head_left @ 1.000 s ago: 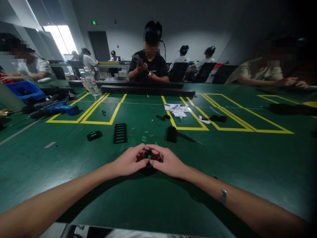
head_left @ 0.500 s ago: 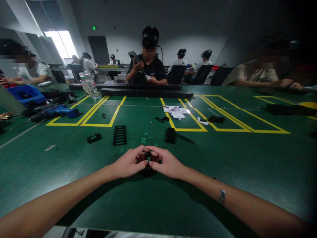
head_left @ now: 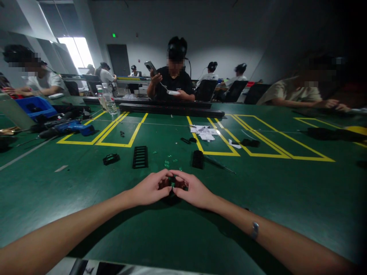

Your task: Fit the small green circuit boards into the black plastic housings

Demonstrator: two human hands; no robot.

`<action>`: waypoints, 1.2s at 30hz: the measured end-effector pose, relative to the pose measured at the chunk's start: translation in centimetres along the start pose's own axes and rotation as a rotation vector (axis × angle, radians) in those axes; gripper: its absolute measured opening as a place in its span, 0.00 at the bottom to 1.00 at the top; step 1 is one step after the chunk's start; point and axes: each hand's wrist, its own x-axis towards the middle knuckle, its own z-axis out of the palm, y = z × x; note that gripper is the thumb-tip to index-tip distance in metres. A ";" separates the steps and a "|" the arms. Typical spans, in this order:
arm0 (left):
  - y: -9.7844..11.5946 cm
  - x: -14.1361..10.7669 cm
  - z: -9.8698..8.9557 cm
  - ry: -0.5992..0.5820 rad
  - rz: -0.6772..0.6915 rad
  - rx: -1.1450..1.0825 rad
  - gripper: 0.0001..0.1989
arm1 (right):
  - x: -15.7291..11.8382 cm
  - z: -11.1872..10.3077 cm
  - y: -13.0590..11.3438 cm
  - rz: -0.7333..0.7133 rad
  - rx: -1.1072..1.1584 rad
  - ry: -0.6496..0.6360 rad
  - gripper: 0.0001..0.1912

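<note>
held part (head_left: 173, 185): mostly hidden behind fingers (head_left: 162, 175) | green bits (head_left: 166, 164): too small to identify

Between my left hand (head_left: 151, 188) and right hand (head_left: 195, 189), a small dark-and-green part (head_left: 173, 185) fills the gap. I have open green tabletop (head_left: 172, 236) toward my body and out to either side; straight ahead, green pieces (head_left: 166, 163) obstruct me, a slotted frame (head_left: 140, 157) left, a black block (head_left: 197, 159) right.
</note>
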 end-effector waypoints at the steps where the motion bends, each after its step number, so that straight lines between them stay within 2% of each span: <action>1: 0.0 0.0 0.0 0.002 -0.003 0.007 0.13 | 0.0 0.0 0.0 -0.002 0.000 0.002 0.29; 36: 0.0 -0.1 -0.1 -0.010 0.006 0.008 0.13 | -0.1 0.0 0.1 -0.016 -0.022 0.001 0.30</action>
